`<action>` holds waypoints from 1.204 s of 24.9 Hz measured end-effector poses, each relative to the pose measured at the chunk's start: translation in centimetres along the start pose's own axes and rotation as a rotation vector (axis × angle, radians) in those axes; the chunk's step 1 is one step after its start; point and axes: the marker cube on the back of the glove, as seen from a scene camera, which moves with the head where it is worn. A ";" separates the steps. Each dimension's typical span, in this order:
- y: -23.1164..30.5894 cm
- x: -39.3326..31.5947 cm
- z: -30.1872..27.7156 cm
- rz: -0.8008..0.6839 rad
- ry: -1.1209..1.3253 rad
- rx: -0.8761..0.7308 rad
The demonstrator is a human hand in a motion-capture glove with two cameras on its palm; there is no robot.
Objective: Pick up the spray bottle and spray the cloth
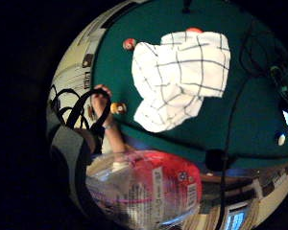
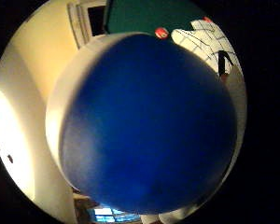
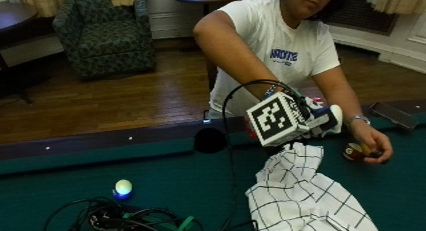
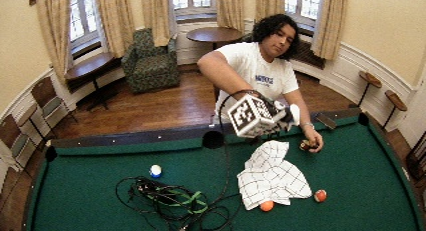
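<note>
The gloved right hand [image 3: 313, 118] holds the spray bottle [image 3: 327, 117] aloft at frame centre, grip clamped round it, just above the checked cloth [image 3: 306, 198] on the green surface [image 3: 160, 176]. Mist could miss if the nozzle points astray. The bare hand [image 3: 369, 143] rests nearby with a ball [image 3: 353, 151]; cables [image 3: 120, 218] crowd lower left.

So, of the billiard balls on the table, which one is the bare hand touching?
The dark striped ball at the table's near edge, right of the checked cloth. The bare hand rests on it; the white-and-blue ball and the two orange-red ones lie untouched.
</note>
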 end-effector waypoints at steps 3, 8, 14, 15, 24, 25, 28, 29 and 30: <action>-1.4 2.0 2.6 0.109 0.095 -0.065; -3.1 6.0 5.1 0.286 0.240 -0.130; -2.7 11.3 8.3 0.461 0.366 -0.311; -2.7 12.0 8.7 0.480 0.373 -0.323; -2.5 14.4 9.8 0.547 0.415 -0.373; -2.5 14.5 9.8 0.549 0.418 -0.377; -2.5 14.8 10.1 0.554 0.429 -0.389; -2.4 14.8 10.2 0.554 0.431 -0.392; -2.4 14.9 10.3 0.553 0.433 -0.395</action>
